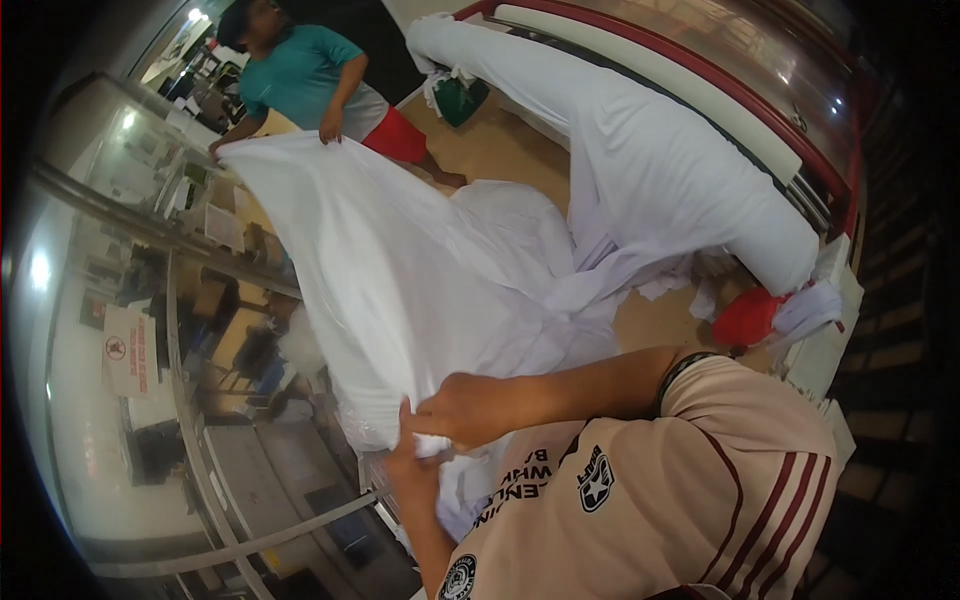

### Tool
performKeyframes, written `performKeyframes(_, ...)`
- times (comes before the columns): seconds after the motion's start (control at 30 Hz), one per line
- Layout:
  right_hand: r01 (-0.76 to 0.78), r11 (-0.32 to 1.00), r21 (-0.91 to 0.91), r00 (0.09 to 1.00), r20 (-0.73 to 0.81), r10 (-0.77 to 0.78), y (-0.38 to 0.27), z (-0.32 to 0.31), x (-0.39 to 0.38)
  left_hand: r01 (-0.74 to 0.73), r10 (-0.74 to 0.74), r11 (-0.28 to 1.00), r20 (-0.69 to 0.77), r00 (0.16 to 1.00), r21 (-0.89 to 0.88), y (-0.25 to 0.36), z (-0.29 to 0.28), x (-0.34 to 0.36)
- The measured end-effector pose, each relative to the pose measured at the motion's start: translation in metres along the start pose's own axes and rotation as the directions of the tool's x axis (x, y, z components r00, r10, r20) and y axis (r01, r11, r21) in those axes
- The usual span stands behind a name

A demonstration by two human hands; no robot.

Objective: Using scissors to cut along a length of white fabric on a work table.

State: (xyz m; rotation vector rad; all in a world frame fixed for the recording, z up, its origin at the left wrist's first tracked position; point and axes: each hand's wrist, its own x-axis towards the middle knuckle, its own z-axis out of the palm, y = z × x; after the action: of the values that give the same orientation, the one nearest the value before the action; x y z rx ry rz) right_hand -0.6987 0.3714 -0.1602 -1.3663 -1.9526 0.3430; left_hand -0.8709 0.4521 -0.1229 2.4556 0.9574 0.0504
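A large white cloth (380,240) stretches across the middle of the view. One edge of it is bunched up near my body, where my right hand (465,408) is closed on it. Just below and touching it, my left hand (412,455) also grips the bunched edge, with one finger pointing up. A bit of white fabric shows between the two hands. At the far left, a person (300,75) in a teal top and red shorts holds the opposite edge with both hands, so the cloth hangs spread between us. Its lower folds pile toward the floor.
On the right stands a long machine (690,60) with a red frame, its roller wrapped in white fabric (640,120). A green object (460,98) and a red cloth (748,316) lie near it. A glass partition (130,320) runs along my left, with boxes behind it.
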Motion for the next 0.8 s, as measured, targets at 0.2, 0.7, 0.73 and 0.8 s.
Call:
performKeyframes(0.2,-0.203,0.944,-0.26,0.758,-0.653,-0.017,0.061,-0.023,-0.009,-0.472,0.521,0.847,-0.558,0.646,0.244,-0.028,-0.128,-0.068)
performKeyframes(0.7,-0.54,0.838,0.08,0.777,-0.334,0.533,0.092,-0.003,-0.09,0.091,-0.063,0.994,-0.388,0.919,0.054,-0.098,-0.086,-0.071)
performKeyframes(0.73,-0.462,0.882,0.095,0.843,-0.263,0.47,0.056,0.0,-0.063,-0.195,0.132,0.967,-0.335,0.933,-0.162,-0.069,-0.052,-0.044)
performKeyframes(0.8,-0.141,0.989,-0.053,0.984,-0.116,0.135,-0.006,-0.003,-0.033,-0.374,0.333,0.92,-0.27,0.903,-0.118,-0.022,-0.021,-0.014)
